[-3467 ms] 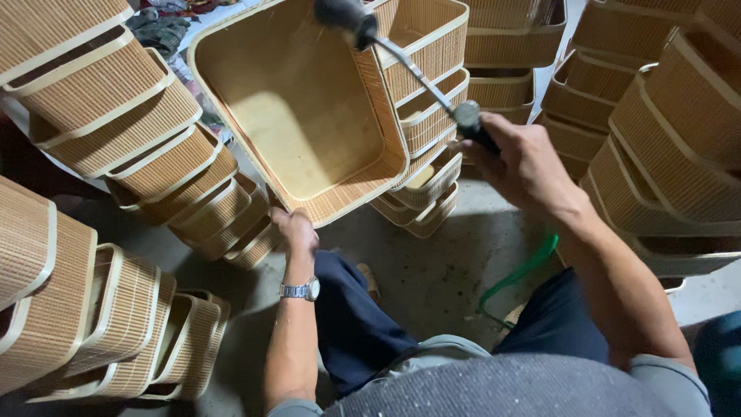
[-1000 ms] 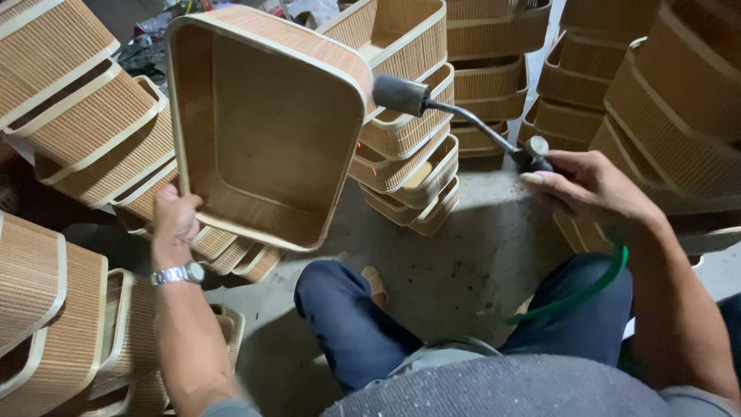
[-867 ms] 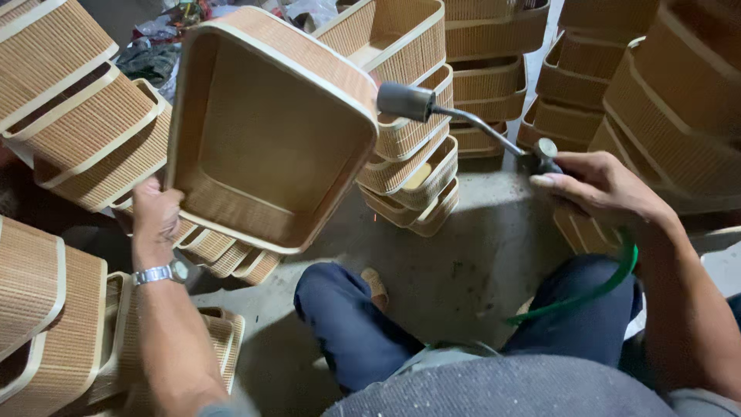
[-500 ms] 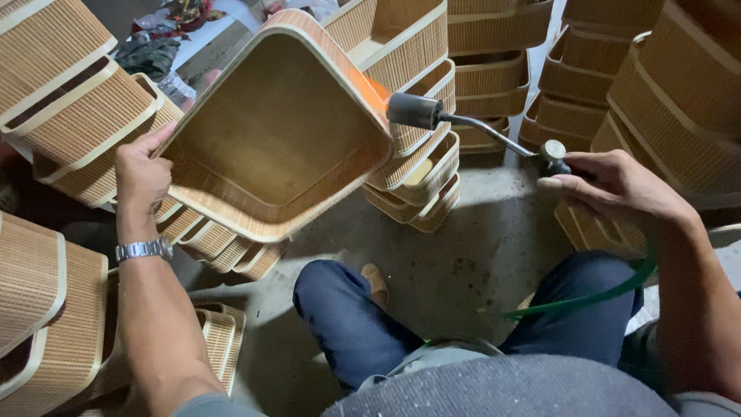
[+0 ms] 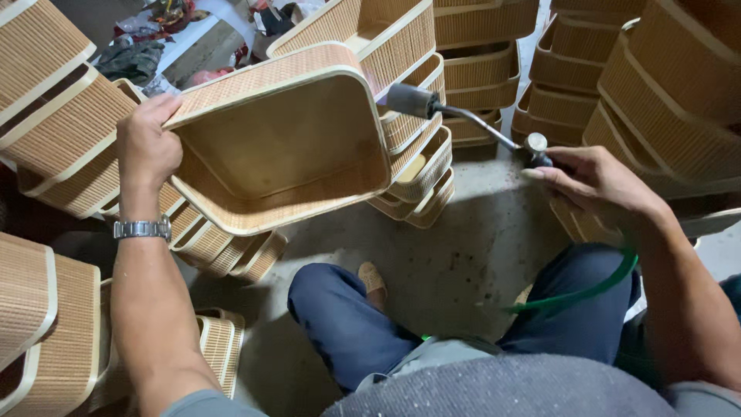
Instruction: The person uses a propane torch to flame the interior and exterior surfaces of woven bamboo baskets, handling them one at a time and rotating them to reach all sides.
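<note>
a: ok so where are we now. our left hand [image 5: 145,147] has its fingers wrapped over the rim of the basket [image 5: 282,147], closed tight at the upper left corner. the basket is up in the air in front of us, open side facing us and tipped a bit down, above the stacks [image 5: 417,166] on the floor [image 5: 471,255].

b: yeah, and it's turned since a second ago. back then it stood more upright and we had it by the lower left edge, now the hand has gone up to the top corner and the woven side wall shows along the top.

a: right hand [image 5: 594,181] is closed around the handle end of the torch [image 5: 455,116], fingers by the little round knob. the head sits just beside the basket's right corner, pretty much touching the outside wall. we can't see a flame from here.

b: the head barely moved though. it's the basket that got rotated, so a different stretch of the rim and wall is at the nozzle now. reads to us like we're working round the edge bit by bit.

a: green hose [image 5: 587,289] runs down from the right hand over our knee. watch [image 5: 141,228] on the left wrist, more baskets stacked all around.
</note>
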